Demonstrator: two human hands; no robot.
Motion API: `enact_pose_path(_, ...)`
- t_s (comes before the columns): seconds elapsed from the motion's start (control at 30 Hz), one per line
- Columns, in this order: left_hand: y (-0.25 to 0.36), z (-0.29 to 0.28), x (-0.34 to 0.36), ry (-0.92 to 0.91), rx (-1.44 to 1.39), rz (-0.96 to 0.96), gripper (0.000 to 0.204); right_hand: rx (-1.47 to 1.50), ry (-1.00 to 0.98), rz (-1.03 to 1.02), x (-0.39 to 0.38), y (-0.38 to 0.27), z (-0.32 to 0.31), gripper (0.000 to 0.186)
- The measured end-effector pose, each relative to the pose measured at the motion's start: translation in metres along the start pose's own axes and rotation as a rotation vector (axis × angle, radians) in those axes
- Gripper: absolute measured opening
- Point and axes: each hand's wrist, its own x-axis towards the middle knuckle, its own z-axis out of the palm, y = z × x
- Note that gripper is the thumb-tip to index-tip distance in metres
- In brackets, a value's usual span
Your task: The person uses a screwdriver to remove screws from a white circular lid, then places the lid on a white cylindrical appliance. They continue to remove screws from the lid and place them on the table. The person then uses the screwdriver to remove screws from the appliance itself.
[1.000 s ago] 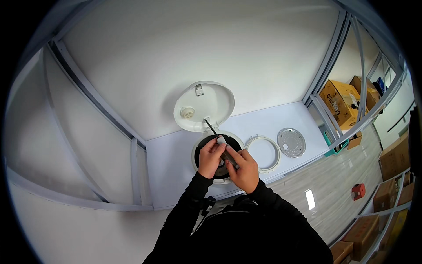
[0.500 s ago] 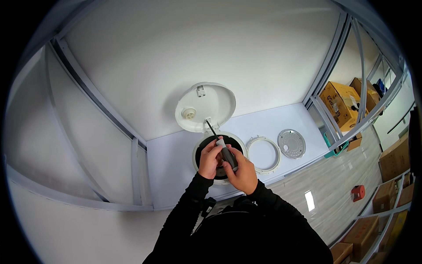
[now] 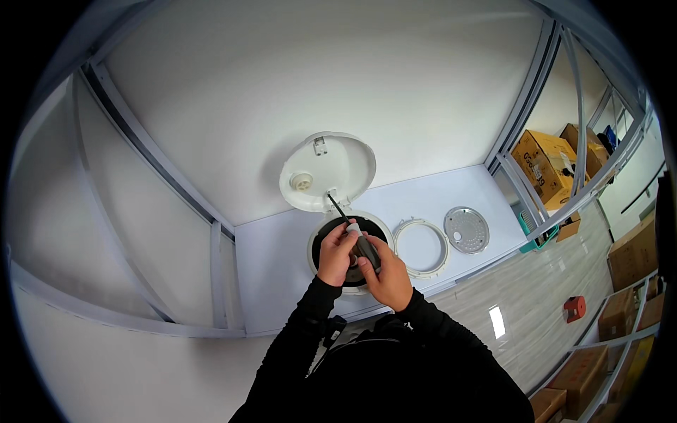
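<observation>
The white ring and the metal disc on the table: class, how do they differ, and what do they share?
The ring is white and open in the middle; the disc is grey metal, solid, with small holes. The ring looks larger and lies nearer the cooker; the disc lies farther right. Both are round and lie flat on the table.

Person, seen from above. Upper body: black long-sleeved garment, plain, no visible print or marking, filling the area below the white table edge (image 3: 423, 285). Sleeves: black, close-fitting, reaching to both wrists with snug cuffs just above that edge. Left hand (image 3: 336, 252): bare, no glove, ring or watch visible. Right hand (image 3: 384, 277): bare, likewise unadorned. Chest: a small black clip-like device with a dark cord sits just below the table edge, left of centre; its kind cannot be told.
</observation>
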Motion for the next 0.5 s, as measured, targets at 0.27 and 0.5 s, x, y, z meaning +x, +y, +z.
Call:
enact_pose_path(0.27, 0.01, 0.0, -0.002, 0.113, -0.041, 0.004, 0.033, 0.009, 0.038, 0.016, -0.008, -0.003, -0.009, 0.041)
enact_pose_path(0.5, 0.021, -0.012, -0.003, 0.251, -0.207, 0.087, 0.039, 0.038, 0.029, -0.168, -0.019, 0.009, -0.041, 0.031)
